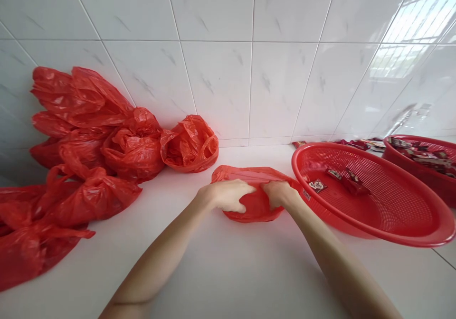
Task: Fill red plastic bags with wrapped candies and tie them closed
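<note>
A red plastic bag (254,205) lies on the white counter in front of me, its mouth spread wide. My left hand (226,194) reaches over its left side, fingers stretched into the mouth and the thumb held apart. On the opposite side, my right hand (278,193) dips into the same bag, thumb and fingers apart, the fingertips partly hidden. No item shows between the fingers of either hand. Right beside the bag stands a large red plastic basket (337,214) with a few small wrapped packets (354,186) on its bottom.
Several filled red bags (131,148) are piled at the left, some knotted. One rounded red bag (190,143) sits against the tiled wall (217,81). A second red basket (427,167) full of packets stands far right, with more packets (359,143) lying along the wall.
</note>
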Motion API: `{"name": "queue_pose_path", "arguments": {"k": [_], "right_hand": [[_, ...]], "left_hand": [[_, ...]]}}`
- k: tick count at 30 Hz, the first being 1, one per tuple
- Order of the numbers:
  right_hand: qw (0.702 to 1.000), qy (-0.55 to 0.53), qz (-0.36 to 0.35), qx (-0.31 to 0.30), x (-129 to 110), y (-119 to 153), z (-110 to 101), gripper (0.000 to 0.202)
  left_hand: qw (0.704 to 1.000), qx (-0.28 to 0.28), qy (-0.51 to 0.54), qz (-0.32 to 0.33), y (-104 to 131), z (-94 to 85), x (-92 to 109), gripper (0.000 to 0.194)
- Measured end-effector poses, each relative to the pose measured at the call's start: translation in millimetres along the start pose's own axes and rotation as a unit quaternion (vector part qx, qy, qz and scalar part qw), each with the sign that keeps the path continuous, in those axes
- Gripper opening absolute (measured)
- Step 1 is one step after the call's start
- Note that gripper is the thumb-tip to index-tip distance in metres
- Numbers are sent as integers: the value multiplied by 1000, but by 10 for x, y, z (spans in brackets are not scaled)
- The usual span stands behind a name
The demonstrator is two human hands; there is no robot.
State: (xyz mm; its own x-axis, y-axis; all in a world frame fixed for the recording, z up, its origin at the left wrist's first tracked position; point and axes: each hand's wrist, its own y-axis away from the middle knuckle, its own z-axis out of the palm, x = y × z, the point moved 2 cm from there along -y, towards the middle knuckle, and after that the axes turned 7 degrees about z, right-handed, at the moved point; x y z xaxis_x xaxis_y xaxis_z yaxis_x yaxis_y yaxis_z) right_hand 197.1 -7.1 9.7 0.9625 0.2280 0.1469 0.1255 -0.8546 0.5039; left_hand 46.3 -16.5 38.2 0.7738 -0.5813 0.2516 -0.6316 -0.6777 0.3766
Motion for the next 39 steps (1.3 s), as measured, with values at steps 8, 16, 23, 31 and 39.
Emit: {"name": "queue_pose_path", "arguments": {"k": [8, 16, 23, 31, 39], "right_hand": [[1000, 2, -6, -15, 10, 15, 2, 46], [1000, -4, -1, -10, 41, 33, 3, 51], [1000, -13, 3, -2, 73, 30, -2, 46], [995, -33, -53, 77, 42, 136, -85, 30], [990, -25, -40, 130, -31, 9, -64, 33]], "left_hand": [[993, 50, -100, -42, -68, -54, -133, 38], [989, -12, -92, -116, -315, 102, -357, 23], [984, -38, -97, -142, -244, 96, -343, 22], [988, 119, -97, 28, -175, -38, -127, 26], [998, 7, -67, -17, -336, 131, -288, 37]]}}
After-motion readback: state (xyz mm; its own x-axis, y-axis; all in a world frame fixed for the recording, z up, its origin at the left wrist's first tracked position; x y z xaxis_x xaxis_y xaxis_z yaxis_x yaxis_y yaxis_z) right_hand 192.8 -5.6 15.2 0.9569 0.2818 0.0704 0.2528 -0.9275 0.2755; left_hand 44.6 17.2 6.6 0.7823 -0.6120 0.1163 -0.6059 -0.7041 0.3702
